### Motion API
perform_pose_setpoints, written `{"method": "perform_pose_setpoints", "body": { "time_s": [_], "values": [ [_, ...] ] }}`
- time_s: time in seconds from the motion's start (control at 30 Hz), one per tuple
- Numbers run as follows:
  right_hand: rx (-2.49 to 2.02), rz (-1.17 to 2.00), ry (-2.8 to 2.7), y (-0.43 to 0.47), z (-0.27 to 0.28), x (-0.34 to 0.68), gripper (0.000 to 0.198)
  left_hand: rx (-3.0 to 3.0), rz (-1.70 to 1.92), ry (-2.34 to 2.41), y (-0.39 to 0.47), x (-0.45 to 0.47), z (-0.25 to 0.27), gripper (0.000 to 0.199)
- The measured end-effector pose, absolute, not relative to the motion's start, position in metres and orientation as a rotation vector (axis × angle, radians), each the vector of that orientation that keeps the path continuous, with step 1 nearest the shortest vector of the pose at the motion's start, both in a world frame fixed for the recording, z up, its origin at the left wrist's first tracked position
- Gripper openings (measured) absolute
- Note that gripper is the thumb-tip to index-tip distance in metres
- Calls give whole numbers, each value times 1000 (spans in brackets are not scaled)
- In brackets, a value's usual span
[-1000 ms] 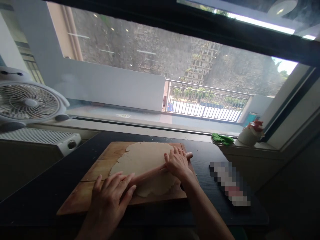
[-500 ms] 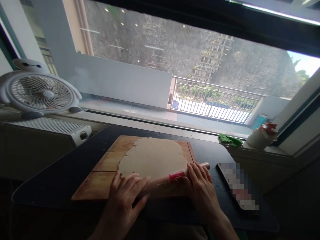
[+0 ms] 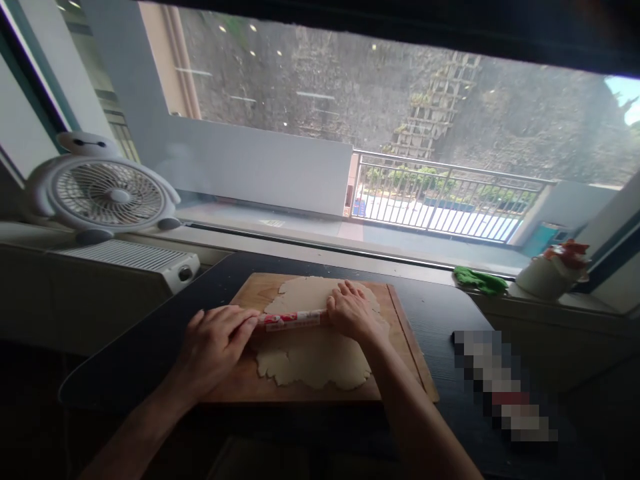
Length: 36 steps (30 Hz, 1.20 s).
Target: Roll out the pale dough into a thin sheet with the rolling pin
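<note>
A flat sheet of pale dough point(image 3: 315, 363) with ragged, cracked edges lies on a wooden board point(image 3: 407, 343). Across its upper part rests a rolling pin point(image 3: 295, 320) with a red and white printed label around its middle. My left hand point(image 3: 215, 340) grips the pin's left end, fingers curled over it near the dough's left edge. Over the right part of the pin lies my right hand point(image 3: 350, 310), its fingers bent across it and covering that end.
The board sits on a dark table point(image 3: 140, 347) below a window. A white fan point(image 3: 117, 193) stands at the left above a white ribbed appliance point(image 3: 145, 260). A green cloth point(image 3: 480, 281) and a white pot point(image 3: 547, 277) are on the sill; a pixelated object point(image 3: 505, 387) lies at the right.
Both hands have moved the rolling pin away from me, from the dough's near edge to its upper part. The near part of the dough is now uncovered. The camera view has shifted slightly.
</note>
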State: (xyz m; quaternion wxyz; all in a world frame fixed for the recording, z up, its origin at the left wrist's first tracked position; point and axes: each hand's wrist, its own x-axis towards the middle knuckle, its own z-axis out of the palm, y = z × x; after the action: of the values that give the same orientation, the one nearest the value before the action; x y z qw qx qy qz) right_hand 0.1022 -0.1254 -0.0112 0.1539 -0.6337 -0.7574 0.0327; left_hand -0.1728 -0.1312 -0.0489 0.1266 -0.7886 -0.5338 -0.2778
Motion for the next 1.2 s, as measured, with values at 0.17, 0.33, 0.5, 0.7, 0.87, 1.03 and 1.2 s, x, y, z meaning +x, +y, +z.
{"method": "perform_pose_setpoints", "body": {
  "time_s": [0.17,0.33,0.5,0.7,0.87,1.03,1.2],
  "values": [
    [-1822,10,-2180,-227,-32,99,52,-2271,-872,-1564,-160,-139,-45,27],
    [-1868,-68,-2140,-241,-31,92,49,-2393,-871,-1485,-168,-128,-36,30],
    [-1931,-31,-2095,-146,-6,96,45,-2378,-808,-1498,-132,-100,-26,30],
    [-1886,-32,-2130,-179,-26,94,50,-2463,-751,-1460,-135,-100,-30,34],
    [-1783,-146,-2133,-263,-48,79,51,-2582,-702,-1341,-194,-124,-42,42],
    [-1784,-113,-2107,-240,-38,82,47,-2564,-702,-1415,-185,-113,-39,39],
    [-1827,-196,-1996,-178,-25,89,44,-2427,-741,-1499,-136,-79,-25,33]
  ]
}}
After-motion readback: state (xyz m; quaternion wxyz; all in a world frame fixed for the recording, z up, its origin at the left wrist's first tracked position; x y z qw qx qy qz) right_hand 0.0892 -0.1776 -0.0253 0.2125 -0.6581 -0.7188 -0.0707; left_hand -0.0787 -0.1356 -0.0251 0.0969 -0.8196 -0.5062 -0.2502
